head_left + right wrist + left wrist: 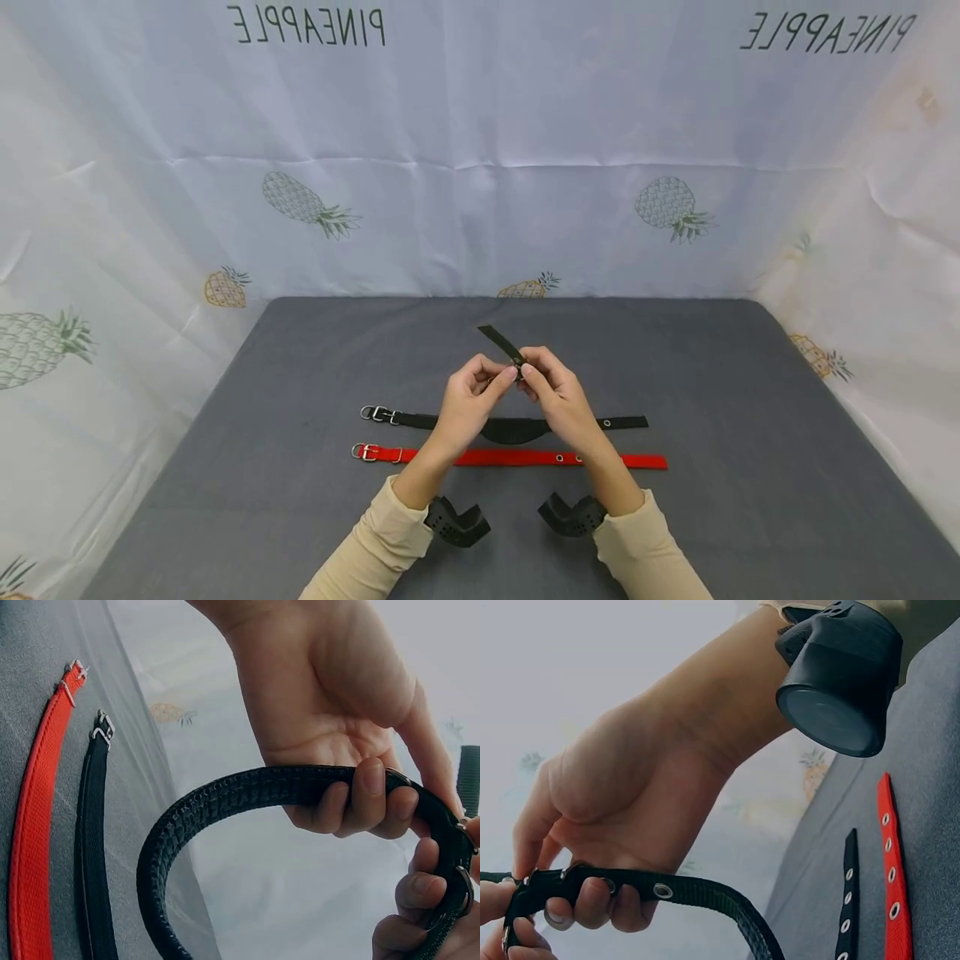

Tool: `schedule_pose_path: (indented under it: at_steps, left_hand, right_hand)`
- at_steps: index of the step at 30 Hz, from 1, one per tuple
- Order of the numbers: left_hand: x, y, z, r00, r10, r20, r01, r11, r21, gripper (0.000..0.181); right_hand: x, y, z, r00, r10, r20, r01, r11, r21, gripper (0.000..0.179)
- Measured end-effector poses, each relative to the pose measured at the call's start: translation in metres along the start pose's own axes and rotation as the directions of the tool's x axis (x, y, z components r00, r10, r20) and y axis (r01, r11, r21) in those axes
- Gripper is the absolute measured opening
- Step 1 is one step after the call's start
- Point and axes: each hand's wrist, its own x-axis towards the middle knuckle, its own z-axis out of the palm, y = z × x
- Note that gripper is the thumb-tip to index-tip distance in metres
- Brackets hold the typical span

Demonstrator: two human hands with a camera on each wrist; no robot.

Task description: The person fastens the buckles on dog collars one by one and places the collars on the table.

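Both hands hold a dark green-black collar [501, 342], bent into a loop, up off the table. At its buckle the left hand [468, 402] and right hand [561, 402] meet, thumbs and fingertips pinching the strap. The free tail sticks up past the fingers. In the left wrist view, fingers curl under the collar [697, 891] beside a metal eyelet. The right wrist view shows the padded, ridged part of the collar [225, 791] curving down, with fingers round it and a metal ring near the other hand. Fingers partly hide the buckle.
Below the hands, a black collar [517, 430] and a red collar [502, 457] lie stretched out side by side, buckles to the left, on the grey table [247, 483]. Black wrist cameras [459, 525] sit on both wrists. A pineapple-print curtain [465, 208] surrounds the table.
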Motion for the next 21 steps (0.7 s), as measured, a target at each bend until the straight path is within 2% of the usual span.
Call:
schedule_pose_path:
  at_steps: [11, 21]
  left_hand:
    - [-0.0002, 0.0006, 0.0013, 0.999, -0.021, -0.038, 0.021, 1.0, -0.002, 0.016]
    - [-0.0019, 0.0019, -0.0021, 0.999, 0.032, 0.03, -0.031, 0.999, -0.023, 0.026]
  right_hand:
    - [-0.0022, 0.0008, 0.002, 1.0, -0.024, 0.005, 0.023, 0.998, 0.057, 0.022]
    - [-0.0026, -0.0025, -0.0024, 0.995, 0.096, 0.016, -0.097, 0.982, 0.159, 0.029]
